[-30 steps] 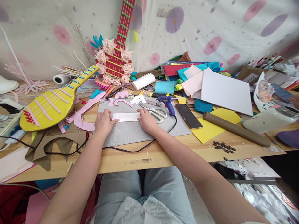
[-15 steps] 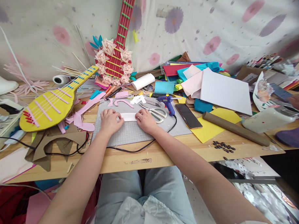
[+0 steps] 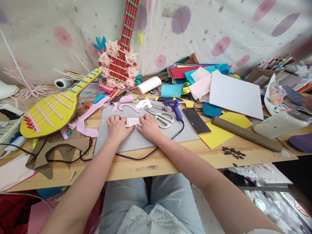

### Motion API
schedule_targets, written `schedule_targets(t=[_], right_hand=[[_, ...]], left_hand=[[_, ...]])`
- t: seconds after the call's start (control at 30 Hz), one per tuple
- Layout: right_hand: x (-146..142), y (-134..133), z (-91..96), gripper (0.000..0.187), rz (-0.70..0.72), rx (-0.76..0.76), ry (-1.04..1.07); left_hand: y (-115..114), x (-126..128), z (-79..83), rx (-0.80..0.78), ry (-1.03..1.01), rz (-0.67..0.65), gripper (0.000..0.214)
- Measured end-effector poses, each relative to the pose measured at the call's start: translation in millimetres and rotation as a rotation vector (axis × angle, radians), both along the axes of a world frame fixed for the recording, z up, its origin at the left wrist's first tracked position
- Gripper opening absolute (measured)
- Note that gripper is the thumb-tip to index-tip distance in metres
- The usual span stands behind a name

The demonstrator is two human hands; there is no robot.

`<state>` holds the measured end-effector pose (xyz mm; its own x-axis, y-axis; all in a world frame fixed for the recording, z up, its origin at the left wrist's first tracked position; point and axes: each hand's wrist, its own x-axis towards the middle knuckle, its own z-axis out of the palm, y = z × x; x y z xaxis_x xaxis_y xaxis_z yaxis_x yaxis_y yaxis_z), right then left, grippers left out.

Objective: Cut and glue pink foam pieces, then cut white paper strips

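Observation:
A white paper strip (image 3: 133,122) lies across the grey cutting mat (image 3: 133,141), running between my two hands. At its left end my left hand (image 3: 118,128) grips it, fingers bent over the paper and thumb along the near edge. My right hand (image 3: 149,126) holds the other end the same way, with the thumbs close together. Parts of both ends are hidden under the fingers. Just right of my right hand lie scissors (image 3: 163,118) with pale handles. Beyond them a blue glue gun (image 3: 175,107) rests on the mat, near small white paper pieces (image 3: 143,103).
A yellow paper lute (image 3: 49,114) lies at the left, and a red one with paper flowers (image 3: 118,65) leans behind. A phone (image 3: 196,120), brown roll (image 3: 246,134) and white jar (image 3: 281,124) stand rightward. The black cord (image 3: 139,159) crosses the front. Another person's hand (image 3: 311,106) shows far right.
My thumbs have come down to the strip's near edge and closer together. My left hand has shifted slightly right, and less of the strip shows between the hands.

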<state>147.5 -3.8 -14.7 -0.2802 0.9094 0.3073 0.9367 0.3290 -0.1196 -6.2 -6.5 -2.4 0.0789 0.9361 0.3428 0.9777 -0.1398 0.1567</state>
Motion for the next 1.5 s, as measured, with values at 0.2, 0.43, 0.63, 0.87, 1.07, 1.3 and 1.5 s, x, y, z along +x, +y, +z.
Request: schedule_targets(t=[0.2, 0.43, 0.63, 0.87, 1.07, 1.3, 1.5], right_hand=[[6, -2, -1.7, 0.022, -0.043, 0.004, -0.015], [9, -1, -3.3, 0.021, -0.032, -0.006, -0.006], [10, -1, -3.4, 0.021, -0.019, -0.032, 0.009], [10, 0, -3.2, 0.02, -0.027, -0.035, 0.034], [13, 2, -6.0, 0.021, -0.007, -0.014, 0.072], [17, 4, -8.5, 0.02, 0.027, -0.016, 0.093], [20, 4, -8.2, 0.024, 0.049, -0.038, 0.126]], left_hand=[[0, -1, -0.6, -0.053, -0.002, 0.061, 0.035], [5, -18, -2.2, -0.14, -0.079, 0.098, 0.021], [9, -45, 1.6, -0.227, -0.179, 0.191, 0.016], [11, -56, 6.9, -0.101, -0.26, 0.196, 0.019], [9, -39, 4.9, 0.061, -0.245, -0.29, 0.023], [-5, -10, -1.8, -0.284, -0.002, -0.65, 0.063], [-9, -9, -3.4, -0.4, 0.122, -0.609, 0.083]])
